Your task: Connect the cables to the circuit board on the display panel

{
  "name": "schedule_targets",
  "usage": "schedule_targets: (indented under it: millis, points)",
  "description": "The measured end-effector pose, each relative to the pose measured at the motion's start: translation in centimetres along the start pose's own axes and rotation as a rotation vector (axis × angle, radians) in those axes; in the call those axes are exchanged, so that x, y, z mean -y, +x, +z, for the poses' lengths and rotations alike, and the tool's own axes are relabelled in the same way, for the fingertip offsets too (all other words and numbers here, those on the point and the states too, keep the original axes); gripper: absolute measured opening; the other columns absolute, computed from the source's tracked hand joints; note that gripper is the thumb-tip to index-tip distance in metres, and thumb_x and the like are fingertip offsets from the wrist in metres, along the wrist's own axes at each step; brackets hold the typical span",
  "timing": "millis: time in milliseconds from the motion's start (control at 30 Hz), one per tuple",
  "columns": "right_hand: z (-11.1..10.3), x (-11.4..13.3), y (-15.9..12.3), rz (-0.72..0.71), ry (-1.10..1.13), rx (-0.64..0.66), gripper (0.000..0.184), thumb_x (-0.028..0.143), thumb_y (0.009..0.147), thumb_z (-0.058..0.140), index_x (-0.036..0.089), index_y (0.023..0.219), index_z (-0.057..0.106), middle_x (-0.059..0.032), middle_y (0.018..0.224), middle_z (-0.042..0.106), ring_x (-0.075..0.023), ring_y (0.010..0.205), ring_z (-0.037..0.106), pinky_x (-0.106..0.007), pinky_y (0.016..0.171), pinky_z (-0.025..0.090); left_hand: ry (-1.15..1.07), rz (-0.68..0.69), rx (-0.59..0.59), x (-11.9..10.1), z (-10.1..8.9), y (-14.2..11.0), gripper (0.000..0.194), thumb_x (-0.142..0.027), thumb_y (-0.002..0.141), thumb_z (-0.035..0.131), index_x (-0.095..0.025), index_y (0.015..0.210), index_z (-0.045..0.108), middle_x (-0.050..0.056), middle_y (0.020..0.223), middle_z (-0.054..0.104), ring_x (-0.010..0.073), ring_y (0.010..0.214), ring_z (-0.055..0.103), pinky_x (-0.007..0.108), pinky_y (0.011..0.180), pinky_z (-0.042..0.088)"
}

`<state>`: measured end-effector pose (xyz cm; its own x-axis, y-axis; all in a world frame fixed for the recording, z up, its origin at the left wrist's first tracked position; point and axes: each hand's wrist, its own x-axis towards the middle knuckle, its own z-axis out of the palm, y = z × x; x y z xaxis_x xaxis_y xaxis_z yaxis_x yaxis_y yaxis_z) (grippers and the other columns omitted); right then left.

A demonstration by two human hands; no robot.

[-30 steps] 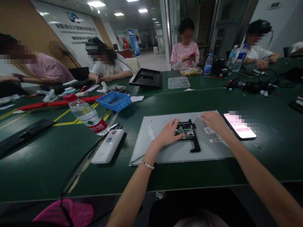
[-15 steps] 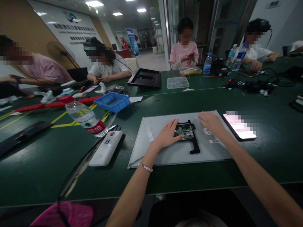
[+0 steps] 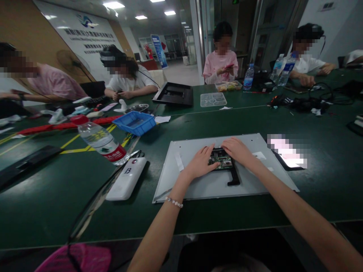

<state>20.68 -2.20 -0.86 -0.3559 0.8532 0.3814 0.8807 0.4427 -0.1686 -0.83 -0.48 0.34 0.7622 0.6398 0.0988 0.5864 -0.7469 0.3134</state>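
Note:
A green circuit board (image 3: 222,161) in a black plastic frame (image 3: 234,177) lies on a flat grey panel (image 3: 172,185). My left hand (image 3: 200,163) rests across the board's left side, fingers stretched out and thumb apart on the board. At the frame's upper right corner is my right hand (image 3: 236,152), its fingers bent and close together. Anything between those fingertips is too small or hidden to make out. My right hand covers part of the frame's right side. White labels (image 3: 259,155) show on the panel beside it.
A lit phone (image 3: 287,153) lies right of the panel. To the left are a white power bank (image 3: 127,179), a tilted water bottle (image 3: 102,141), cables and a blue tray (image 3: 136,122). Farther back are a black casing (image 3: 173,93) and a clear box (image 3: 213,99). Several people sit around.
My right hand has moved left, from the bare panel beside the frame to the frame's upper right corner. My left hand has stayed on the board.

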Motion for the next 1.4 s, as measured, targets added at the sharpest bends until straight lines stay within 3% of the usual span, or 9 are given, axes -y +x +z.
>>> schedule_targets:
  millis: [200, 533, 667, 833, 1233, 1400]
  points:
    - [0.4, -0.1, 0.0, 0.016, -0.013, 0.012, 0.022, 0.015, 0.088, 0.045, 0.019, 0.092, 0.067, -0.0084, 0.095, 0.07, -0.0219, 0.094, 0.062, -0.046, 0.102, 0.029, 0.003, -0.002, 0.009, 0.0, 0.1, 0.0, 0.075, -0.056, 0.088, 0.038, -0.014, 0.146, 0.013, 0.013, 0.147, 0.03, 0.0282, 0.136, 0.027, 0.042, 0.112, 0.021]
    - [-0.3, 0.4, -0.1, 0.024, 0.047, 0.022, 0.017, 0.025, 0.086, 0.051, 0.02, 0.095, 0.065, -0.0072, 0.095, 0.07, -0.0228, 0.093, 0.062, -0.048, 0.101, 0.03, -0.007, -0.013, 0.025, -0.1, 0.0, 0.0, 0.074, -0.057, 0.089, 0.035, -0.016, 0.146, 0.013, 0.012, 0.148, 0.028, 0.0281, 0.136, 0.025, 0.043, 0.112, 0.02]
    - [-0.4, 0.5, -0.3, 0.015, 0.034, 0.019, 0.023, 0.021, 0.087, 0.048, 0.019, 0.104, 0.064, -0.009, 0.101, 0.069, -0.0232, 0.097, 0.061, -0.047, 0.101, 0.031, -0.003, -0.013, 0.023, 0.0, 0.0, 0.0, 0.075, -0.057, 0.089, 0.036, -0.015, 0.145, 0.014, 0.013, 0.148, 0.029, 0.0282, 0.136, 0.026, 0.042, 0.112, 0.02]
    - [0.0, 0.3, -0.6, -0.011, 0.026, 0.044, 0.025, 0.016, 0.088, 0.045, 0.023, 0.1, 0.067, -0.0068, 0.103, 0.069, -0.0231, 0.102, 0.059, -0.049, 0.101, 0.03, -0.007, -0.015, 0.022, 0.1, 0.1, 0.1, 0.075, -0.057, 0.088, 0.037, -0.016, 0.146, 0.012, 0.013, 0.148, 0.028, 0.0287, 0.136, 0.026, 0.044, 0.112, 0.021]
    - [0.9, 0.0, -0.2, 0.09, 0.164, -0.012, 0.022, 0.015, 0.086, 0.049, 0.019, 0.099, 0.066, -0.0067, 0.102, 0.07, -0.0205, 0.095, 0.063, -0.041, 0.099, 0.035, -0.007, -0.016, 0.016, 0.2, 0.3, 0.0, 0.075, -0.058, 0.089, 0.036, -0.015, 0.146, 0.013, 0.012, 0.148, 0.028, 0.0284, 0.136, 0.025, 0.042, 0.113, 0.021]
    - [0.7, 0.0, -0.5, 0.093, 0.162, -0.02, 0.022, 0.016, 0.086, 0.049, 0.02, 0.095, 0.068, -0.0081, 0.104, 0.07, -0.0218, 0.105, 0.06, -0.042, 0.101, 0.034, -0.011, -0.023, 0.018, 0.2, 0.4, 0.0, 0.075, -0.059, 0.088, 0.035, -0.017, 0.146, 0.012, 0.011, 0.149, 0.027, 0.028, 0.137, 0.025, 0.043, 0.112, 0.021]
